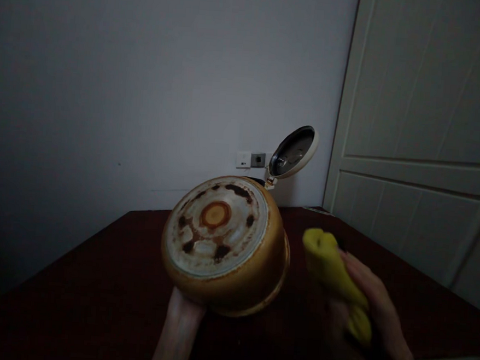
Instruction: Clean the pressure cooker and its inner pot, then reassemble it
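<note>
A round pot (216, 227) is tilted up with its underside toward me. Its pale metal base has brown and black burnt stains, and its side is yellowish-brown. My left hand (185, 308) holds it up from below; the fingers are hidden behind the pot. Off to the right, apart from the pot, my right hand (373, 299) grips a folded yellow cloth (333, 263). That hand is partly blurred and dark.
Behind the pot, a raised round lid (293, 153) stands on a hinge; what it belongs to is mostly hidden. The dark red table (106, 269) meets a pale wall (169, 76) with sockets (250, 159). A white panelled door (424, 132) stands at right.
</note>
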Demonstrator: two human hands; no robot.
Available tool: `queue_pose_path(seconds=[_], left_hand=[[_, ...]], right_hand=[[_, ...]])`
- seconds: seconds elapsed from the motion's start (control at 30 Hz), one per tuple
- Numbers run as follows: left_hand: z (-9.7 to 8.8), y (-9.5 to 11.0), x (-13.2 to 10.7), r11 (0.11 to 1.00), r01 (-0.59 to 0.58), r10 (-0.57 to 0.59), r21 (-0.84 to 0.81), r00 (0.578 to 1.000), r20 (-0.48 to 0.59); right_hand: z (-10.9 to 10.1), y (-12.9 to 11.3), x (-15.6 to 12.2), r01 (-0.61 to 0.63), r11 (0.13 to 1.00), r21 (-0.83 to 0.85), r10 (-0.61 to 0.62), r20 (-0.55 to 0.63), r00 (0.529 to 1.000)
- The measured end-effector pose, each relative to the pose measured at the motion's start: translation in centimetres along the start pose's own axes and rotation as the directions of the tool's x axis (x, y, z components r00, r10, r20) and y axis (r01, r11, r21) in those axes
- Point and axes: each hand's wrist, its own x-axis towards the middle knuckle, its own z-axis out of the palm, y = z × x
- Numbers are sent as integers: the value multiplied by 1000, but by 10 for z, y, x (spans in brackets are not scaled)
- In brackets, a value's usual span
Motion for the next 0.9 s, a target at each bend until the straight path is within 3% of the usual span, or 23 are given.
queue_pose_path(seconds=[0.03, 0.07, 0.13, 0.23, 0.33, 0.5, 0.63, 0.73, 0.9], left_hand=[[1, 1, -1, 1000, 7, -7, -15, 1000, -3], [3, 2, -3, 999, 13, -13, -32, 1000, -5], [6, 1, -9, 998, 16, -17, -57, 1000, -9], [10, -3, -17, 999, -10, 10, -43, 1000, -14], [9, -6, -22, 998, -65, 65, 0, 996, -55], [10, -2, -27, 989, -148, 145, -7, 976, -164], [19, -1, -33, 974, -211, 191, -85, 962, -198], [26, -3, -34, 972, -221, 199, -84, 955, -220], [29, -9, -32, 981, -189, 175, -41, 957, -234]], right_hand=[[7, 6, 12, -137, 991, -1, 135, -143, 980], [17, 12, 20, -247, 969, 25, 247, -211, 946], [37, 23, 29, -418, 898, 139, 440, -225, 869], [59, 34, 23, -536, 785, 311, 610, -233, 758], [66, 39, 13, -562, 703, 436, 687, -212, 695], [70, 41, 13, -548, 612, 570, 694, -55, 718], [79, 39, 9, -562, 476, 677, 746, 26, 665], [85, 35, -4, -536, 419, 733, 786, 2, 618], [87, 24, -24, -536, 408, 739, 858, -110, 501]])
